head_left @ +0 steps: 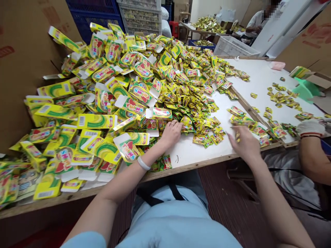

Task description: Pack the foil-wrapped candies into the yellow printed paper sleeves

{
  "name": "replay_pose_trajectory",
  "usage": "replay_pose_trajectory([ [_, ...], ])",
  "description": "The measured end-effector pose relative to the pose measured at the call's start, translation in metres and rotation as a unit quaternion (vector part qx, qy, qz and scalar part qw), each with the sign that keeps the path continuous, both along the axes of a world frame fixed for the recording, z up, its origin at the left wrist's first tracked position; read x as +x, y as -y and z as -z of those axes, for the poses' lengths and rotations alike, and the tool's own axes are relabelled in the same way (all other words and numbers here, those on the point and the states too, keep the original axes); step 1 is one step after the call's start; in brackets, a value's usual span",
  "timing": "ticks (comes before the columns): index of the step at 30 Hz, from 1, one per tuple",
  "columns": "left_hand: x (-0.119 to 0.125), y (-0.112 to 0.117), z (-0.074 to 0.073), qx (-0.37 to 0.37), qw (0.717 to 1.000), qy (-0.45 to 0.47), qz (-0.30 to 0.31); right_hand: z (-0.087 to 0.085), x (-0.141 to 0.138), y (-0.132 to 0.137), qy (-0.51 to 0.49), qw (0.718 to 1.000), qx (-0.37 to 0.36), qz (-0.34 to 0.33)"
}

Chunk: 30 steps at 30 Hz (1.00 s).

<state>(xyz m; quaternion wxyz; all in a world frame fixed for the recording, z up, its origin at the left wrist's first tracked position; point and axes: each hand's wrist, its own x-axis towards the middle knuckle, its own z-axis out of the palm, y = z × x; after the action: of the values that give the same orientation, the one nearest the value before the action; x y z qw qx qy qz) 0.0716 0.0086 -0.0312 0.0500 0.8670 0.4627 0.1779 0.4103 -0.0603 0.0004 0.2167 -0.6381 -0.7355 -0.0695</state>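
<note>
My left hand rests at the near edge of a big heap of small yellow candy sachets, fingers curled into the pile beside a flat yellow carton; what it grips is hidden. My right hand hovers over the table's front edge near loose sachets, fingers pinched together on something small and yellow, blurred by motion. A large mound of flattened and half-folded yellow cartons covers the left of the white table.
Another person's gloved hand and forearm reach in at the right, by a second white table with scattered sachets. Cardboard sheets stand at left and right. Crates and a white basket stand behind; a person sits at a far table.
</note>
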Motion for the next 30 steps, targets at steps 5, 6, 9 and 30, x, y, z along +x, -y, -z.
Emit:
replay_pose_trajectory([
  [5,-0.018,0.012,-0.004,-0.027,0.996,0.085,-0.002,0.050,-0.059,-0.001,0.016,0.987,-0.101,-0.121],
  [6,-0.023,0.015,-0.005,-0.047,0.990,0.130,-0.007,0.053,-0.067,-0.001,0.010,0.987,-0.101,-0.128],
  [9,-0.035,0.022,-0.006,-0.143,0.947,0.286,-0.030,0.045,-0.075,0.003,-0.018,0.989,-0.082,-0.119],
  [30,-0.019,0.090,-0.031,-0.351,0.769,0.534,-0.022,0.004,-0.167,0.014,-0.590,0.746,-0.235,-0.199],
])
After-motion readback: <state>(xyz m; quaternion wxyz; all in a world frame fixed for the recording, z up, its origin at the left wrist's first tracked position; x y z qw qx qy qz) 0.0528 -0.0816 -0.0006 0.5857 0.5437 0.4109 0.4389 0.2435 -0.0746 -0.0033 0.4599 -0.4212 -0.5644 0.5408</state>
